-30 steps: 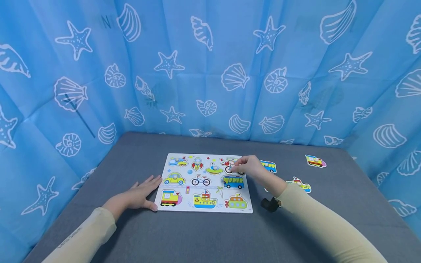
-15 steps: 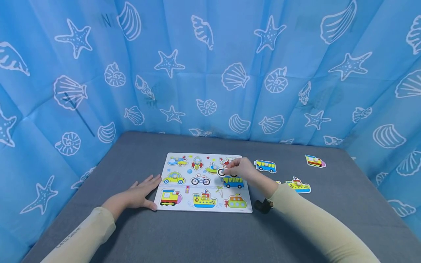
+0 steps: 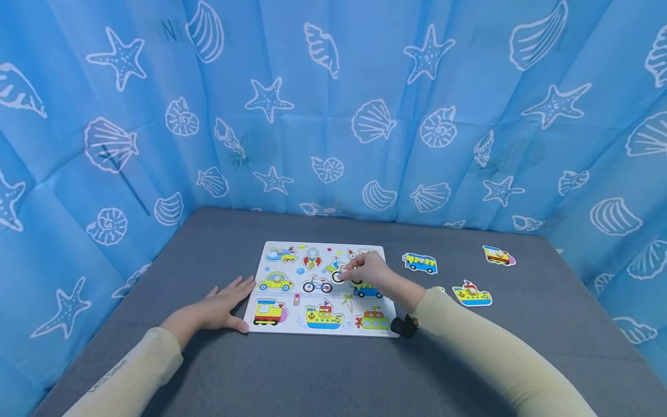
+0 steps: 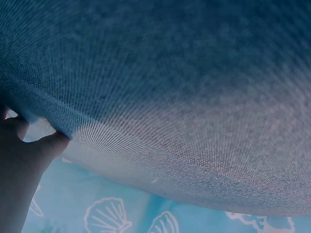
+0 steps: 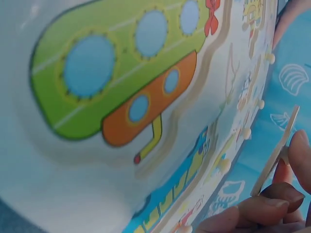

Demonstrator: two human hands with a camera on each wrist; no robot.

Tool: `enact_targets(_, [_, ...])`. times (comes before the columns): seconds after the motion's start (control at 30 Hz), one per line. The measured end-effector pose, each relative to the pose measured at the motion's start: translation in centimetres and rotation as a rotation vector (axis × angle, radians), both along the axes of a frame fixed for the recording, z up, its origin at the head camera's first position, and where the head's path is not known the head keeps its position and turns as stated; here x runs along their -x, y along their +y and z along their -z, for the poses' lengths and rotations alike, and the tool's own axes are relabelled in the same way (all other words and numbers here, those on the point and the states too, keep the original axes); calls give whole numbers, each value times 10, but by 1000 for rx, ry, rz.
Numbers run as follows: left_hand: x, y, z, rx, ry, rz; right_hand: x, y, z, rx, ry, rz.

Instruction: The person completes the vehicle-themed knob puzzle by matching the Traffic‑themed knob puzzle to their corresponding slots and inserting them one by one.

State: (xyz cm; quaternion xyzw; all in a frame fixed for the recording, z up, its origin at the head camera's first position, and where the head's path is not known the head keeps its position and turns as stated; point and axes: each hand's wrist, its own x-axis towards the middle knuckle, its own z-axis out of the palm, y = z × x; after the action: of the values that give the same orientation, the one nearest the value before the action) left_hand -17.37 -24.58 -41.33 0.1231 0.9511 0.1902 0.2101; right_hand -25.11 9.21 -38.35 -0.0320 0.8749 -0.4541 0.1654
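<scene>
My right hand (image 3: pixel 371 271) pinches a bicycle puzzle piece (image 3: pixel 338 277) above the upper right part of a white vehicle peg puzzle board (image 3: pixel 298 319). In the right wrist view the piece (image 5: pixel 276 151) appears edge-on, its small knob between thumb and fingers. A printed bicycle picture (image 3: pixel 318 285) lies on the board just left of the held piece. My left hand (image 3: pixel 221 307) rests with fingers spread at the board's left edge. Knobbed pieces, among them a yellow car (image 3: pixel 276 282) and a rocket (image 3: pixel 312 259), sit in the board. The hand partly covers the helicopter and bus pictures.
Right of the board lie a blue bus piece (image 3: pixel 420 263), a ship piece (image 3: pixel 472 294) and a train piece (image 3: pixel 498 255). Another piece peeks out from behind the right sleeve (image 3: pixel 469 324). A blue shell-patterned curtain (image 3: pixel 333 116) rises behind the grey table (image 3: pixel 292 376).
My right hand has carried the bicycle piece leftward across the board, from over the helicopter picture toward the bicycle picture. The left hand has stayed at the board's left edge.
</scene>
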Motion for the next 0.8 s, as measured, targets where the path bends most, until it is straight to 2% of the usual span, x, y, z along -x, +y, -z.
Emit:
enact_targets(0.3, [1,1,2,20,0,-8,0,-17,6,18,-4,-27])
enact_targets(0.57, [1,0,2,8,0,-1,-1,-30,9,-45,-15,-50])
enact_targets(0.8, [1,-1,2,9,-11,-12,4,-46,19,-78,-39,-62])
